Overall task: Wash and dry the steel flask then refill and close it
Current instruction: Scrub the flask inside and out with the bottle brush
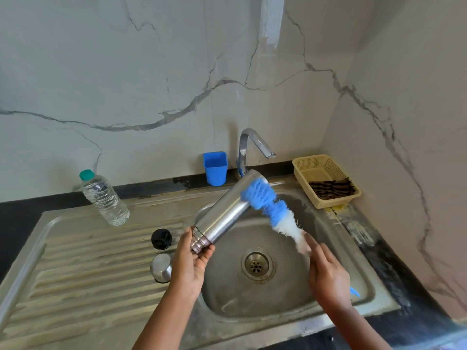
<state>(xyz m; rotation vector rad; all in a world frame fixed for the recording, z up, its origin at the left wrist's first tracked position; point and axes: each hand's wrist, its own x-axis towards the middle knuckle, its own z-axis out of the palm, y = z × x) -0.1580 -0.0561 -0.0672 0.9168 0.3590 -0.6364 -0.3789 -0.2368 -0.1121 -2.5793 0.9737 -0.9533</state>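
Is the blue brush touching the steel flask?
Touching. The head view shows the brush bristles pressed against the flask near its far end.

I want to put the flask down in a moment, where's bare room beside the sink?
The ribbed drainboard is bare left of the black stopper and steel cup. It is crowded near the water bottle and around the basket.

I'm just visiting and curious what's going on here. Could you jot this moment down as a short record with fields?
activity: scrubbing the outside of the steel flask over the sink
left hand: grips the flask's threaded neck
right hand: holds the blue-and-white bottle brush
flask: tilted, open, base near the tap
on drainboard: black stopper, steel cap, plastic water bottle
tap: no water seen running
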